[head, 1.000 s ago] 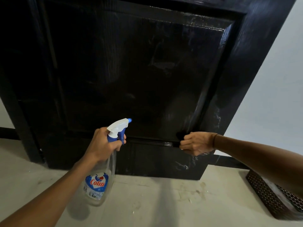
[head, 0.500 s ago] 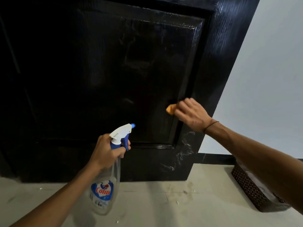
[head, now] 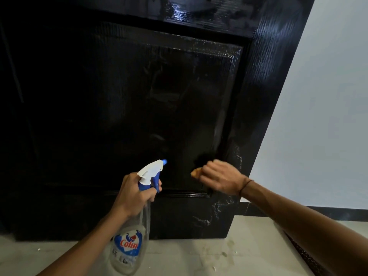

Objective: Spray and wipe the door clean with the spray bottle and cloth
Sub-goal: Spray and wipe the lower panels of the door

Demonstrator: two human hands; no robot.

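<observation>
Black door wiped low on its right side, spray bottle held ready

Clear plastic spray bottle sat nearest the camera, lower centre, hanging tilted with its base toward the floor. Label was blue and red, read "Colin". Left hand gripped the bottle at the neck, fingers curled round it just under the white trigger head, one finger lying by the blue trigger. Blue nozzle tip pointed up and right at the door. Bottle itself was apart from the door surface.

Right hand was a little farther out, to the right of the nozzle, blurred. Fingers were curled over an orange cloth; only a small orange bit showed at the hand's left edge. Hand and cloth were against the lower right corner of the door's recessed panel; whether the cloth fully touched the surface could not be told through the blur. Thin dark band ringed the right wrist.

Pale floor ran below, with small white specks and a faint stain near the door's bottom corner. Dark perforated object showed at the far right edge, mostly hidden behind the right forearm.

Door filled most of the view behind both hands, glossy black, with a raised frame round the panel. Whitish streaks showed on the right stile by the hand and lower down. Glare sat at the top rail. White wall stood right of the door, with a dark skirting strip along its foot.
</observation>
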